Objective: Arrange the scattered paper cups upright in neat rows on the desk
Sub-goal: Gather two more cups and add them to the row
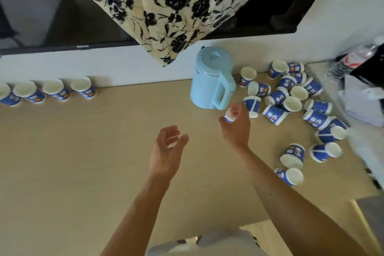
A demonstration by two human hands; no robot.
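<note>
Several blue-and-white paper cups stand upright in a row (56, 89) along the wall at the desk's far left. Many more cups lie scattered in a heap (291, 97) at the far right, some tipped over, some upright. My right hand (235, 125) grips one blue paper cup (229, 116) just in front of the kettle; most of the cup is hidden by my fingers. Over the middle of the desk my left hand (168, 151) hovers with its fingers loosely spread, holding nothing.
A light blue kettle (212, 83) stands on the beige desk (83, 151) between the row and the heap. A floral cloth (166, 6) hangs over a dark screen above. A plastic bottle (353, 60) and papers lie at the right edge.
</note>
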